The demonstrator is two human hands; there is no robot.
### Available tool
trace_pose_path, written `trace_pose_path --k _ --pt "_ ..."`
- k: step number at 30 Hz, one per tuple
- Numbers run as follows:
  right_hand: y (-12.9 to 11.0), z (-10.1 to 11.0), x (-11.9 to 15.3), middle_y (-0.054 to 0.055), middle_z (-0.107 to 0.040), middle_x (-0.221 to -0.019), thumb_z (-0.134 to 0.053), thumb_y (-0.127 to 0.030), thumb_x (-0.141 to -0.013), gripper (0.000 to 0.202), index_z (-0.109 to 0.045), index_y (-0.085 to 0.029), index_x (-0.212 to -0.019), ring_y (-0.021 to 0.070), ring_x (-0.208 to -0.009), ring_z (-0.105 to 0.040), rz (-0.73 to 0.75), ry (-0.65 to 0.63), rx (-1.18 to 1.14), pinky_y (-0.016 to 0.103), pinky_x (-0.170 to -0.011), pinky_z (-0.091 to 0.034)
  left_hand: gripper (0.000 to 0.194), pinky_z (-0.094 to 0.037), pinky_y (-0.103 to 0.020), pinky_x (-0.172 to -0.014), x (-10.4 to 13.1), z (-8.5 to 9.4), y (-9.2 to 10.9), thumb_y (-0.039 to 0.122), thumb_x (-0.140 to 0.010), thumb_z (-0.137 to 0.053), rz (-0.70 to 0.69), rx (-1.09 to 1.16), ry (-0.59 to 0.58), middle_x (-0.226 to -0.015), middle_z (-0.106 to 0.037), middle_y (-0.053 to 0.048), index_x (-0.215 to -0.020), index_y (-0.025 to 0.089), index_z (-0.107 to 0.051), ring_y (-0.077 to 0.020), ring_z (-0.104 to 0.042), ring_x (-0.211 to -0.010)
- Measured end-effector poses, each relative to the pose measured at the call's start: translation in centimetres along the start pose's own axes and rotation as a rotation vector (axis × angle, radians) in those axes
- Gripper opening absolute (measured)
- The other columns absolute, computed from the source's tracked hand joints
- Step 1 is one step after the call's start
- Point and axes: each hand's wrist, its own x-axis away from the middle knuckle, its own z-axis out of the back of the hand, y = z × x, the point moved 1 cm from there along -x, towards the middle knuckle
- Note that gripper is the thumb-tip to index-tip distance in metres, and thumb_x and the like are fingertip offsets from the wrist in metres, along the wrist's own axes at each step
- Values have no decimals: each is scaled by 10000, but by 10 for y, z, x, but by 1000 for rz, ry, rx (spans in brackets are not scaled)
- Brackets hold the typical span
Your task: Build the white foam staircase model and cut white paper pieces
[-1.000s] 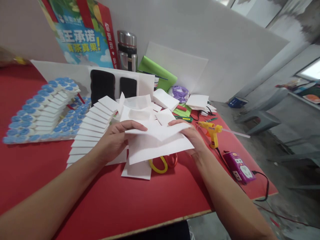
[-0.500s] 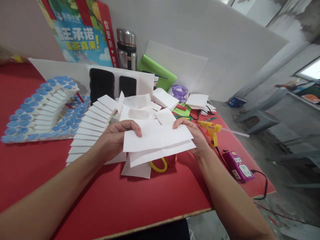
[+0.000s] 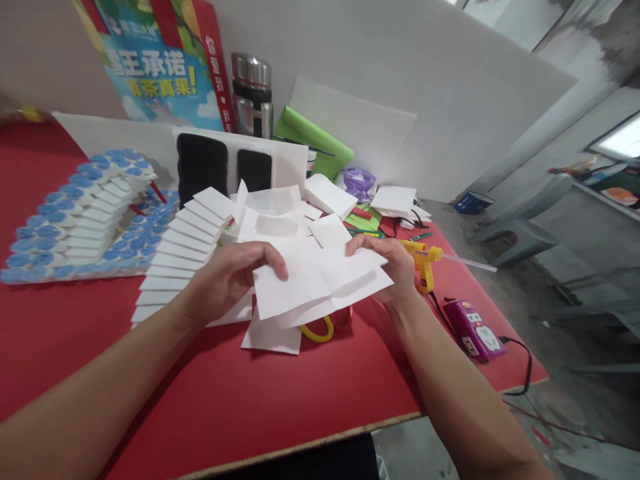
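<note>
A creased, folded white paper point(image 3: 310, 280) is held in the air above the red table. My left hand point(image 3: 235, 277) pinches its left end, thumb on top and fingers underneath. My right hand point(image 3: 387, 263) grips the right end the same way. The lower edges of the paper's layers hang apart. Beneath it, the yellow loop of scissors point(image 3: 319, 330) and a white paper piece point(image 3: 273, 335) show in part. Left of my left hand, white folded strips point(image 3: 175, 257) lie fanned out. Behind the held paper is a loose pile of white papers point(image 3: 270, 217).
The red table point(image 3: 280, 400) carries a blue-and-white model point(image 3: 85, 223) at left, two phones point(image 3: 203, 167) leaning on white board, and a steel flask point(image 3: 253, 97). At right are a yellow glue gun point(image 3: 425, 263) and a purple power socket point(image 3: 474, 330) with cords.
The held paper now bends at a crease in its middle, and its left half tilts lower. Both hands have stayed almost in place, still gripping it.
</note>
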Motion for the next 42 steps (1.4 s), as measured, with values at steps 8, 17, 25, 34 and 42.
trace_pose_path --k 8,17,25,34,42 --pt "9 -1 -3 -29 -738 -844 -913 -215 -585 417 -734 -246 -961 145 -633 -622 -33 73 6 255 -578 -461 356 -512 -184 -620 -2 -3 -8 214 -648 -935 -23 -94 107 -934 -728 2 -966 254 -779 -135 -660 -755" --pt "11 -4 -4 31 -817 -905 -926 -300 -668 314 -789 -203 -934 195 -791 -737 -40 51 -12 319 -762 -583 387 -601 -256 -720 -7 -3 -11 185 -562 -977 139 187 238 -858 -813 -57 -907 168 -802 -197 -750 -767" --pt "20 -17 0 46 -811 -924 -845 -380 -809 389 -718 -193 -1125 188 -617 -730 -57 -6 -52 292 -500 -608 479 -601 -272 -627 -8 -7 -13 368 -718 -913 118 187 187 -863 -804 -70 -1101 150 -724 -218 -751 -740" --pt "14 -11 0 51 -793 -811 -838 -404 -832 428 -677 -182 -1160 209 -549 -739 -53 -11 8 280 -435 -599 479 -356 -226 -368 -1 -5 -7 482 -897 -708 109 -213 66 -568 -697 3 -1236 165 -591 -169 -585 -420" --pt "18 -13 1 56 -791 -942 -927 -262 -724 586 -629 -198 -1224 233 -692 -782 -87 -70 73 331 -579 -661 283 -372 -226 -424 -1 -5 -4 449 -886 -700 27 -443 244 -485 -560 72 -982 188 -641 -119 -468 -420"
